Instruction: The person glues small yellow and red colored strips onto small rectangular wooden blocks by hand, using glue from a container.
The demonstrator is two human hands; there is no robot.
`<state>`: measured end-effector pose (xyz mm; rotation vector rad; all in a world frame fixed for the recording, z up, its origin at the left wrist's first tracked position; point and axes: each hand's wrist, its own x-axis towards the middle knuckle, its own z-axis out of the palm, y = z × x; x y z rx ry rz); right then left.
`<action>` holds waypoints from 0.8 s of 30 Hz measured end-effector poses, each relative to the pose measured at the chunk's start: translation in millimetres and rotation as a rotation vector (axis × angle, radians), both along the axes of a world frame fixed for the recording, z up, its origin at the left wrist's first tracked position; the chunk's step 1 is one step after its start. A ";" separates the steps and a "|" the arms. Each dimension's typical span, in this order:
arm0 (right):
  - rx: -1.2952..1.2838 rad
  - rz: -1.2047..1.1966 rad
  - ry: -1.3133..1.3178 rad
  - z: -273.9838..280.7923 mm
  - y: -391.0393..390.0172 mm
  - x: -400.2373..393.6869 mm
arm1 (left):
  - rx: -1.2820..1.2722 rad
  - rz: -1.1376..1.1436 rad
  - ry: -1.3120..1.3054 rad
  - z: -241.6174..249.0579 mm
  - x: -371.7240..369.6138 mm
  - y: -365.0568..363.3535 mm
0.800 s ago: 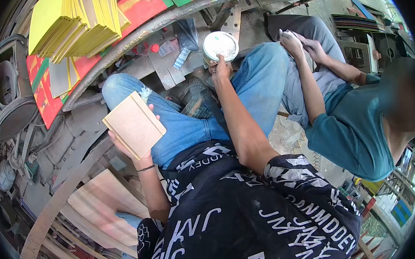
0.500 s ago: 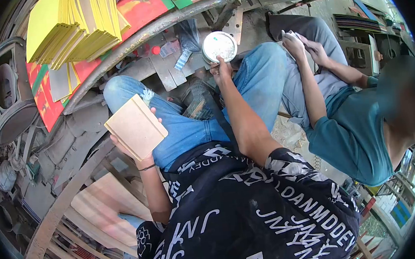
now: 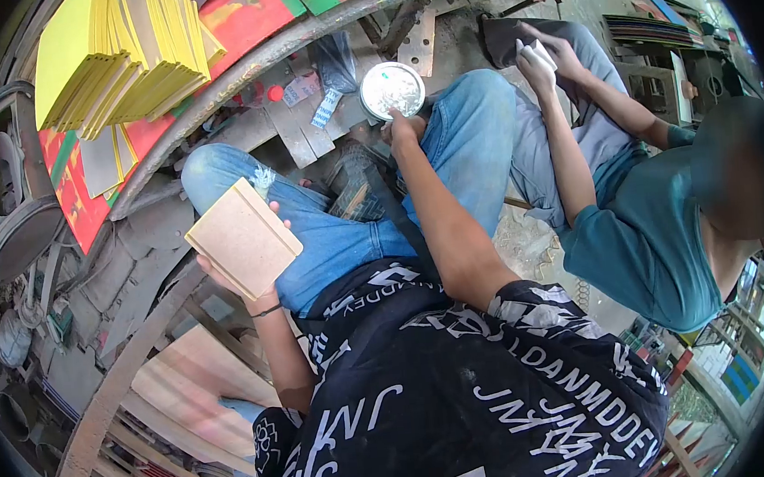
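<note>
My left hand holds a small, square, light-brown board from beneath. Fingertips show past its right edge, and the thumb side lies along its lower left. The board has a groove near one side and a thin yellow edge. In front of my right knee, my right hand is closed at the near rim of a round tin with whitish stuff in it. One digit reaches over the rim; the other fingers are mostly hidden below.
Upper left, yellow-edged boards stand stacked on a red and green tabletop. Beyond my knees lie a red cap and wood scraps. To the right sits a co-worker with a white piece in the hands.
The view has shifted slightly, moving most things a little left. My right hand sits slightly lower against the tin. The co-worker's hands have moved, and a white piece now shows between them.
</note>
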<state>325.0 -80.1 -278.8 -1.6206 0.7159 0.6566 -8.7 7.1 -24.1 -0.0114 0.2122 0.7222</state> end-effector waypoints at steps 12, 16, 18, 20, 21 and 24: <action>-0.171 0.260 -0.621 97.8 20.7 10.9 | 0.085 -0.035 -0.007 -1.6 -3.2 -1.0; -0.135 0.188 -0.327 51.2 28.9 47.6 | 0.093 -0.035 0.003 -2.5 -3.8 -1.0; -0.159 0.236 -0.431 50.9 27.0 50.6 | 0.108 -0.034 0.003 -3.3 -3.0 -0.4; -0.181 0.279 -0.479 63.0 29.0 57.4 | 0.123 -0.028 -0.016 -3.0 -2.0 -1.0; -0.182 0.278 -0.480 70.0 28.1 58.2 | 0.123 -0.030 -0.018 -2.5 -2.8 -2.3; -0.259 0.292 -0.394 91.4 33.1 63.9 | 0.130 -0.037 0.015 -2.0 -2.9 -0.6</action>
